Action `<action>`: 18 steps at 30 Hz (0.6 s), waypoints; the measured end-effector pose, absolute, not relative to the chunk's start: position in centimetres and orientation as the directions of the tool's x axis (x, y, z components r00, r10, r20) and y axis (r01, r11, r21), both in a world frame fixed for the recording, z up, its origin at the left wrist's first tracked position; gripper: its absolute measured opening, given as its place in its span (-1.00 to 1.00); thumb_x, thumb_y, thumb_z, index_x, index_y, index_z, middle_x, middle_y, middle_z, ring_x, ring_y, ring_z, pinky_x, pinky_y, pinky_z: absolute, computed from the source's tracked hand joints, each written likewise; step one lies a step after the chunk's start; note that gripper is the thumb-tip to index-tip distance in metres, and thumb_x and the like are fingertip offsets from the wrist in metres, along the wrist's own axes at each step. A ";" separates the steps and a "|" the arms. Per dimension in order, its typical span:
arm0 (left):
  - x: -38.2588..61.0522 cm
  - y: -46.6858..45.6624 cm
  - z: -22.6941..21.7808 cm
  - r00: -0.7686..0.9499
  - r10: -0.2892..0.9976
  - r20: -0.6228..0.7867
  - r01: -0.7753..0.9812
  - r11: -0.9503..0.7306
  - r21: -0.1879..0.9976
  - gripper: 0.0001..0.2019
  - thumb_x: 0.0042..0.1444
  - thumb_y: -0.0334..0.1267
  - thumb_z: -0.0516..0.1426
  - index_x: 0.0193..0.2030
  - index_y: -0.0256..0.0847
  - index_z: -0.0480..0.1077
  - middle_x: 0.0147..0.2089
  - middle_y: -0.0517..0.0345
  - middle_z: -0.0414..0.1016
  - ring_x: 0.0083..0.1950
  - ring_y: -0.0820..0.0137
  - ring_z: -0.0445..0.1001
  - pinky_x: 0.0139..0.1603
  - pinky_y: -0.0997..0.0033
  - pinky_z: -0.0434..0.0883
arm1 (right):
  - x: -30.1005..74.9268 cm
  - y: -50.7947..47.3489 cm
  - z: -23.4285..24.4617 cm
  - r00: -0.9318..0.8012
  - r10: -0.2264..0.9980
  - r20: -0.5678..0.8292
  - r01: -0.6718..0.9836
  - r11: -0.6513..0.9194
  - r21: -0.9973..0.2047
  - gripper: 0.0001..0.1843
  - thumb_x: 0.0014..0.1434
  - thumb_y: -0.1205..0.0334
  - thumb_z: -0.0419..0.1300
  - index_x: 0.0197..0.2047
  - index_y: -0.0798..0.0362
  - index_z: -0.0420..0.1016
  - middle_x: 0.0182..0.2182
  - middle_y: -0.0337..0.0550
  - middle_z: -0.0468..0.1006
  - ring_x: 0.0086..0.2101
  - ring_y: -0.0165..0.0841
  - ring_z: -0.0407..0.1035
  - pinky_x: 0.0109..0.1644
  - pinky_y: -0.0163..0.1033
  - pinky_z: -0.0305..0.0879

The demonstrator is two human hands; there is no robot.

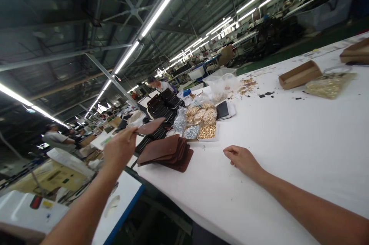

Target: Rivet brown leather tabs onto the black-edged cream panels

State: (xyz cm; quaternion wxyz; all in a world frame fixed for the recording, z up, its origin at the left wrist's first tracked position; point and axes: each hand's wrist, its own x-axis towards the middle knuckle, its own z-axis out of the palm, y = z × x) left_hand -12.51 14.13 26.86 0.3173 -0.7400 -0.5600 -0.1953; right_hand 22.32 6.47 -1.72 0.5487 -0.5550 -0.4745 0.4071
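Note:
My left hand [119,149] is raised over the table's left edge and pinches a flat brown leather piece [150,126] by one end. Just below it lies a stack of the same brown leather pieces [165,152] on the white table [288,149]. My right hand [243,159] rests on the white table to the right of that stack, fingers loosely curled, holding nothing.
Bags of gold and silver metal studs [201,122] sit behind the stack, with dark leather stacks [164,106] further back. A cardboard box [300,74] and a bag of gold parts [328,85] lie far right. Other people work at benches at the left and back.

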 end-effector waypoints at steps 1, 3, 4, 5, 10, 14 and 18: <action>-12.4 14.8 24.6 0.314 0.718 0.621 0.948 -0.196 -0.252 -0.63 0.37 -0.23 0.04 0.23 -0.17 0.48 0.23 0.02 0.55 0.19 0.04 0.54 0.18 0.08 0.44 | 22.3 6.5 -1.7 0.212 0.975 0.070 0.084 0.053 -0.995 -0.67 0.17 -0.04 0.16 -0.22 0.02 0.59 -0.43 -0.23 0.59 -0.48 -0.34 0.46 -0.38 -0.26 0.33; -12.4 16.2 19.4 0.354 0.761 0.544 0.933 -0.251 -0.257 -0.63 0.27 -0.40 0.08 0.16 -0.21 0.52 0.22 0.06 0.58 0.23 0.17 0.53 0.24 0.26 0.42 | 22.3 6.6 -1.8 0.192 0.979 0.072 0.093 0.054 -0.994 -0.66 0.17 -0.04 0.15 -0.22 0.02 0.59 -0.43 -0.22 0.57 -0.48 -0.34 0.45 -0.38 -0.26 0.34; -12.4 16.8 16.8 0.359 0.781 0.511 0.931 -0.263 -0.253 -0.63 0.20 -0.44 0.10 0.10 -0.21 0.56 0.17 0.05 0.62 0.20 0.20 0.55 0.23 0.32 0.44 | 22.2 6.6 -1.9 0.179 0.981 0.073 0.099 0.056 -0.994 -0.66 0.17 -0.04 0.15 -0.22 0.02 0.59 -0.43 -0.22 0.57 -0.47 -0.34 0.45 -0.37 -0.26 0.36; -12.6 17.3 14.5 0.356 0.798 0.486 0.932 -0.266 -0.246 -0.63 0.16 -0.47 0.11 0.06 -0.22 0.58 0.11 0.03 0.65 0.14 0.22 0.59 0.19 0.34 0.47 | 22.1 6.6 -1.9 0.165 0.983 0.075 0.105 0.058 -0.993 -0.66 0.18 -0.04 0.14 -0.23 0.02 0.60 -0.43 -0.22 0.57 -0.45 -0.33 0.45 -0.36 -0.26 0.37; -14.0 18.7 9.2 0.320 0.822 0.471 0.946 -0.252 -0.204 -0.56 0.21 -0.44 0.03 0.20 -0.27 0.48 0.21 -0.09 0.58 0.21 0.13 0.53 0.22 0.18 0.46 | 21.7 6.5 -2.2 0.106 0.991 0.085 0.161 0.067 -0.985 -0.70 0.19 -0.01 0.15 -0.25 -0.01 0.61 -0.43 -0.23 0.55 -0.38 -0.31 0.42 -0.30 -0.26 0.37; -14.9 18.7 9.5 0.337 0.806 0.487 0.941 -0.289 -0.174 -0.56 0.20 -0.40 0.06 0.20 -0.20 0.48 0.21 -0.01 0.57 0.23 0.09 0.49 0.20 0.14 0.47 | 21.6 6.3 -1.9 0.098 0.992 0.083 0.206 0.061 -0.977 -0.73 0.20 0.02 0.16 -0.26 -0.02 0.61 -0.44 -0.24 0.54 -0.39 -0.31 0.38 -0.29 -0.25 0.31; -14.7 17.5 9.3 0.342 0.743 0.576 0.934 -0.337 -0.119 -0.56 0.19 -0.41 0.06 0.20 -0.27 0.45 0.20 -0.14 0.53 0.24 0.01 0.46 0.26 -0.01 0.44 | 21.6 5.9 -1.4 0.087 0.992 0.090 0.220 0.069 -0.973 -0.73 0.20 0.02 0.16 -0.28 -0.01 0.61 -0.46 -0.24 0.52 -0.42 -0.33 0.35 -0.32 -0.24 0.23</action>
